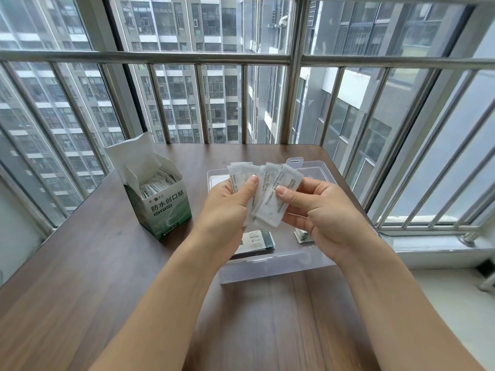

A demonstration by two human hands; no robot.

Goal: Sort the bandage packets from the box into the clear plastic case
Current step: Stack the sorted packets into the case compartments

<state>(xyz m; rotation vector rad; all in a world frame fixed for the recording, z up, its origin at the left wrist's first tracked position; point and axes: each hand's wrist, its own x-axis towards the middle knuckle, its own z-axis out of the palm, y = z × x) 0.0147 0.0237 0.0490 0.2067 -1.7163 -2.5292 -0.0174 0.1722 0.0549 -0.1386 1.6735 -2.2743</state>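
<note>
Several white bandage packets (267,199) are fanned out above the clear plastic case (276,266). My left hand (227,210) pinches the left side of the fan, thumb on top. My right hand (321,212) holds the right side, thumb pressed on the front packet. The green and white bandage box (166,210) stands open at the left, with more packets (158,184) inside it. In the case lie a stack of packets (257,243) near its front left and another small stack (302,235) at the right, both partly hidden by my hands.
The case's open lid (316,170) lies flat behind it on the dark wood table (107,277). Metal window bars (241,103) run close behind the table's far edge, and a window sill (428,245) lies to the right.
</note>
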